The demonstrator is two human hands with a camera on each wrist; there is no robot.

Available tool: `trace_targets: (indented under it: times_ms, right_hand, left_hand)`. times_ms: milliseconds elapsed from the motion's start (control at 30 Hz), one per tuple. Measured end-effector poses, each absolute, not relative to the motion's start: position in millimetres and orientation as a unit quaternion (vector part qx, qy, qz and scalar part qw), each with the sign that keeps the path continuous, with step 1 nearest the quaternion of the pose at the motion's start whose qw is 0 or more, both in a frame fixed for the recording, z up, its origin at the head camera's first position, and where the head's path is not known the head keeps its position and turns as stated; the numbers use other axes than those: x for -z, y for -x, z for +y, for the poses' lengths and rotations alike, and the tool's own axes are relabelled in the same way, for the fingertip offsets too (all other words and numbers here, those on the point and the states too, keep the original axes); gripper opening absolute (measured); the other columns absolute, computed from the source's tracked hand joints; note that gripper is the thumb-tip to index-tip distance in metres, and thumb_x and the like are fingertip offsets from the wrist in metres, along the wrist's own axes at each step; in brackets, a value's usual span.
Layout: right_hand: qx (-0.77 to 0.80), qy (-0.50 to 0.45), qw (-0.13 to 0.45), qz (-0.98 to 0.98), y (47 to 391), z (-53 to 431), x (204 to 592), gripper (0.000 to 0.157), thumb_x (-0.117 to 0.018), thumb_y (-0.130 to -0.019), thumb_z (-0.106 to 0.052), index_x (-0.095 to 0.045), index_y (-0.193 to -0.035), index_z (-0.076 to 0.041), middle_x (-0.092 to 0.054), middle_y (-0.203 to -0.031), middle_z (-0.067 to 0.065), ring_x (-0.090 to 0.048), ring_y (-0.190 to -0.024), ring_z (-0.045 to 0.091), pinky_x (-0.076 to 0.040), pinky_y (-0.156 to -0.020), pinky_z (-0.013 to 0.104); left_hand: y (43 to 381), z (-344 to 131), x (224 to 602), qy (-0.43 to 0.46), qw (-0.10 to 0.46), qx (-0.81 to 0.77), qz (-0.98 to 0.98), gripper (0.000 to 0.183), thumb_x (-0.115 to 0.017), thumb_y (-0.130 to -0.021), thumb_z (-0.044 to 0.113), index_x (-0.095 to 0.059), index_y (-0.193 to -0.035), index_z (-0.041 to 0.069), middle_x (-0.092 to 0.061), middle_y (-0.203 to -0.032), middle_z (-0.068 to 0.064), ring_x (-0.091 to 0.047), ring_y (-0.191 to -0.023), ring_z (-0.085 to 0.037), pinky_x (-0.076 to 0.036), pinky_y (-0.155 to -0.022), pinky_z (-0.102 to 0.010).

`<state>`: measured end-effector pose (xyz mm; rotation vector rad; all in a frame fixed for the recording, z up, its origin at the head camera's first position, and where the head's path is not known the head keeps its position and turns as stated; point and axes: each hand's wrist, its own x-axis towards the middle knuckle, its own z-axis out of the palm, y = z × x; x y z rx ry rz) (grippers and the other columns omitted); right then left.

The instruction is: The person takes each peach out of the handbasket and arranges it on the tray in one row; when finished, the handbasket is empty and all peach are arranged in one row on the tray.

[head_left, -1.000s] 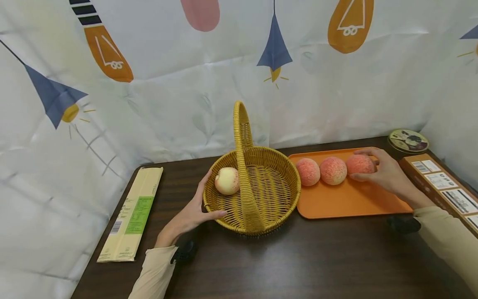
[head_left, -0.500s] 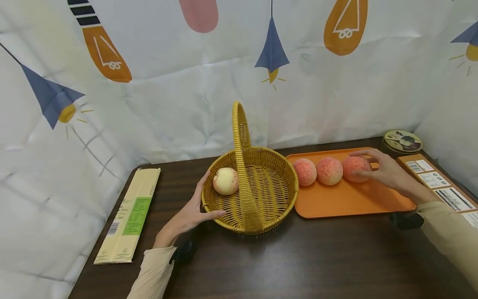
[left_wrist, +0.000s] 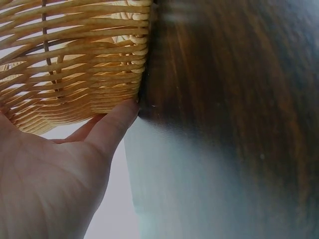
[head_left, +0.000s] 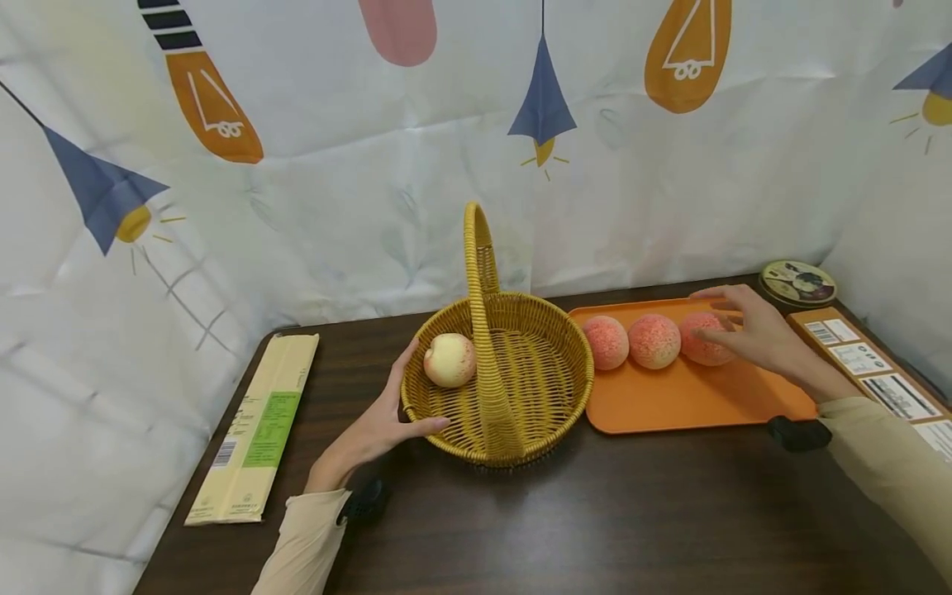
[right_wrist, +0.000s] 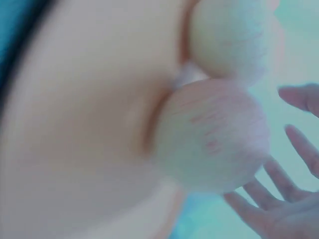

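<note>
Golden wicker basket contains one pale peach; the left hand, fingers spread, rests against the basket's side. Three pink peaches make a row on the orange tray; the right hand, spread and holding nothing, is just beside the rightmost peach.

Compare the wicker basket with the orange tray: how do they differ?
The basket is round, yellow and woven; the tray is oblong, orange and smooth. The basket has deep walls and a tall handle; the tray is shallow with a low rim. The basket holds one pale fruit, the tray three redder fruits. Both sit on the dark table.
</note>
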<state>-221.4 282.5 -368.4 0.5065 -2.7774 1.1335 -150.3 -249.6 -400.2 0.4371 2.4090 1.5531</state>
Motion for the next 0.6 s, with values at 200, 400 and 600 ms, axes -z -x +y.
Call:
trace_targets:
  times_ms: [200,400,600]
  right_hand:
    - [-0.380,-0.254,0.156,-0.875,224.9,225.3,331.7,0.038,-0.073,-0.094,0.008,-0.065,-0.130,0.003,-0.055,-0.131,0.022,-0.051,-0.123,0.037,-0.046,-0.108,0.051]
    - [-0.451,-0.357,0.096,-0.813,221.5,146.5,292.4,0.030,-0.068,-0.097,0.009,-0.067,-0.126,0.001,-0.058,-0.134,0.017,-0.053,-0.127,0.026,-0.051,-0.105,0.046]
    - [-0.442,-0.409,0.000,-0.798,219.0,75.5,290.1,0.029,-0.072,-0.097,0.004,-0.065,-0.125,0.001,-0.057,-0.130,0.017,-0.060,-0.123,0.035,-0.053,-0.100,0.054]
  left_hand:
    - [148.2,-253.2,401.0,-0.148,0.116,-0.528,0.828,0.119,-0.083,-0.091,0.036,0.008,-0.168,0.035,0.002,-0.172,-0.016,-0.020,-0.155,-0.044,-0.024,-0.118,-0.067]
    - [149.2,-251.7,399.8,-0.148,0.117,-0.530,0.826,0.118,-0.082,-0.091,0.036,0.007,-0.168,0.037,0.002,-0.173,-0.013,-0.022,-0.155,-0.043,-0.025,-0.118,-0.065]
    - [149.0,-250.6,399.1,-0.144,0.123,-0.530,0.826,0.117,-0.082,-0.091,0.037,0.006,-0.167,0.038,0.002,-0.173,-0.012,-0.022,-0.155,-0.041,-0.024,-0.119,-0.065]
